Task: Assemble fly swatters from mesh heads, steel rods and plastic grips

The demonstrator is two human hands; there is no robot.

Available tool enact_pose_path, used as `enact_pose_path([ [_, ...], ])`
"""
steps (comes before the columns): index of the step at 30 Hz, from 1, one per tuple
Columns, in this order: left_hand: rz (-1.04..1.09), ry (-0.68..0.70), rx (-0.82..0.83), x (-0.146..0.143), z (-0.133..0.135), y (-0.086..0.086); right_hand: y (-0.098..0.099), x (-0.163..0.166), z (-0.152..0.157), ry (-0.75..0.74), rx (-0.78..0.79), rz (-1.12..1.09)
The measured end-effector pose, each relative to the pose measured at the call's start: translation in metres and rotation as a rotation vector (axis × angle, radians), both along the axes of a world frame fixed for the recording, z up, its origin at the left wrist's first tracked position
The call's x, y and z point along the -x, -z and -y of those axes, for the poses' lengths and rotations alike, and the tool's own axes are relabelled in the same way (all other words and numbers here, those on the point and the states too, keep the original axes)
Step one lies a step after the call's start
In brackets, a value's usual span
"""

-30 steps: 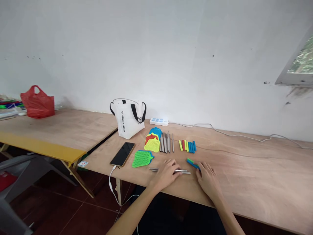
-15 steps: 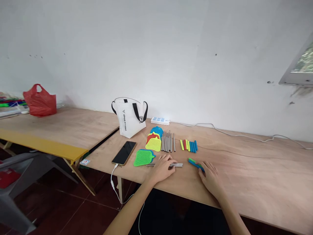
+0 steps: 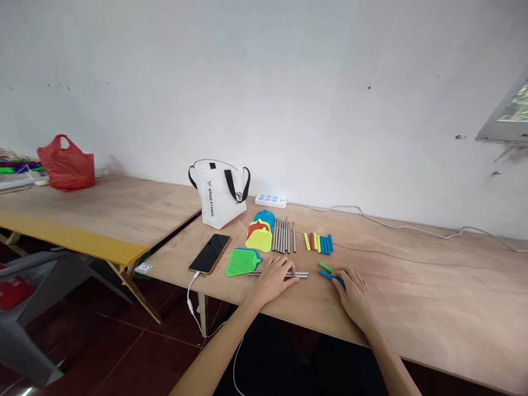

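My left hand [image 3: 275, 278] lies on the table with its fingers curled over thin metal rods [image 3: 303, 275], whose ends stick out on both sides. Beside it is a green fly swatter head [image 3: 242, 261] with a blue one peeking from underneath. My right hand [image 3: 353, 290] holds a blue handle tube [image 3: 328, 275] between thumb and fingers. A green handle tube [image 3: 325, 267] lies just beyond, its near end close to those fingers. Farther back sit yellow [image 3: 259, 241], red [image 3: 256, 226] and blue swatter heads [image 3: 266, 216], overlapping.
Several metal rods [image 3: 282, 236] stand in a row beside several coloured handle tubes [image 3: 323, 244]. A phone [image 3: 210, 253] on a white cable lies left. Behind are a white bag [image 3: 220, 198] and a power strip [image 3: 270, 201]. Another table [image 3: 124, 206] carries a red plastic bag [image 3: 68, 168].
The green handle tube now lies apart from the blue one, with a gap between them. My left hand has shifted slightly over the rods. The whole view has tilted a little.
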State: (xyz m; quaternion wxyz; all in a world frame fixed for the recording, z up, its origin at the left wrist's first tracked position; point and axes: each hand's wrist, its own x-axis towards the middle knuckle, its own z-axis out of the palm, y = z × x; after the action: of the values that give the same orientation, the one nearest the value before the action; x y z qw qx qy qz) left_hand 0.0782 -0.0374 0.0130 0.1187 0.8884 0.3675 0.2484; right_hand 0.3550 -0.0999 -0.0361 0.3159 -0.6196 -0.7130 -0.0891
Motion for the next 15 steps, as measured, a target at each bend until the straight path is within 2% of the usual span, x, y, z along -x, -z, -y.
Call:
enact_pose_path([
  [7, 0.020, 0.013, -0.013, 0.001, -0.003, 0.003, -0.008, 0.004, 0.002, -0.131, 0.032, -0.006],
  [15, 0.059, 0.073, 0.018, 0.001, -0.005, 0.004, -0.022, 0.017, 0.009, -0.199, 0.061, -0.040],
])
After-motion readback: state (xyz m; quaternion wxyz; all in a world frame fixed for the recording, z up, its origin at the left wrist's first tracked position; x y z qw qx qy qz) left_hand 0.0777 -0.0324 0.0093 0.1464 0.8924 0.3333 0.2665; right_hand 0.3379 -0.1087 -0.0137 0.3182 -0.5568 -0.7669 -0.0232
